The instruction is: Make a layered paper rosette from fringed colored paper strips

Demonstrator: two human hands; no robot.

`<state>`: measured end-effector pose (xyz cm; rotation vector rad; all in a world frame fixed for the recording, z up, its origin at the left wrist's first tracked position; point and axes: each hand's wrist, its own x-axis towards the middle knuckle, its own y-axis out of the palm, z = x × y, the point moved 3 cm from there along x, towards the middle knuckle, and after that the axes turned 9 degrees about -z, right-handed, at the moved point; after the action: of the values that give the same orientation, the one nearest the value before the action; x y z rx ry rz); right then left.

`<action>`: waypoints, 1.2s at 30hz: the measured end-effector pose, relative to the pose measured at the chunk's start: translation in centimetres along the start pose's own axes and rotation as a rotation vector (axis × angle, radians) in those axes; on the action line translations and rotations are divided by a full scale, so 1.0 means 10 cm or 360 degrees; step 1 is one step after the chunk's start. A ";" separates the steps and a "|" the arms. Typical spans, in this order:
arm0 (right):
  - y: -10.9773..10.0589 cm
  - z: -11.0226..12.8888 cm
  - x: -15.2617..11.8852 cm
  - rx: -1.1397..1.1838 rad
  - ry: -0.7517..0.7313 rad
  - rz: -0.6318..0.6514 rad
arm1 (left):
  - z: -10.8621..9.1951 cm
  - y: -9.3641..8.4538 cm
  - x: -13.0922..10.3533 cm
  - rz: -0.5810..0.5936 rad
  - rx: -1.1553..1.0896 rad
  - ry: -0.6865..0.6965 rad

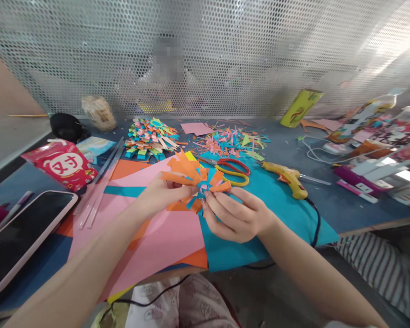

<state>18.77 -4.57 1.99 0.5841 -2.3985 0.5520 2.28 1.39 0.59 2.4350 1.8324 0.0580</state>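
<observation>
Between my two hands is a paper flower (205,178) made of orange and blue strips with a small pink part near its middle. My left hand (172,191) grips its left side, with some fingers hidden behind the orange strips. The fingers of my right hand (237,214) pinch it from the lower right. Below it lie pink paper (150,246) and blue paper (249,241), with orange sheets partly under the pink. Just behind the flower rest scissors (234,169) with red and yellow handles. A yellow hot glue gun (287,176) lies to the right.
A layered paper piece (150,139) and a heap of paper scraps (230,142) sit at the back. Clear glue sticks (100,191), a red snack bag (63,165) and a phone (27,237) are on the left. A bottle (365,116) stands right. Perforated metal (225,59) closes the back.
</observation>
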 end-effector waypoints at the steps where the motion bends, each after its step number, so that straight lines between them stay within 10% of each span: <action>1: 0.00 -0.01 0.00 0.0002 0.0020 -0.0011 | 0.00 -0.01 0.00 -0.0015 -0.0040 -0.0045; 19: 0.05 -0.11 -0.05 0.0130 0.0386 -0.0078 | 0.00 -0.02 0.04 -0.0048 -0.0317 -0.0238; 24: 0.16 -0.27 -0.22 0.0563 0.1292 -0.0123 | 0.00 -0.05 0.08 -0.0033 -0.0210 -0.0268; 29: 0.29 -0.43 -0.41 0.1111 0.2353 -0.0283 | -0.07 -0.21 0.13 -0.0541 0.0098 0.0112; 32: 0.36 -0.43 -0.43 0.1479 0.2659 -0.0137 | -0.12 -0.26 0.12 -0.0771 0.0225 0.0377; 36: 0.40 -0.40 -0.39 0.1607 0.2727 -0.0033 | -0.10 -0.15 0.11 -0.0449 0.0252 0.0306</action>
<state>21.29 1.75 1.46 0.2331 -0.4072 1.4441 1.02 2.91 1.44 2.3104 2.3307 0.1354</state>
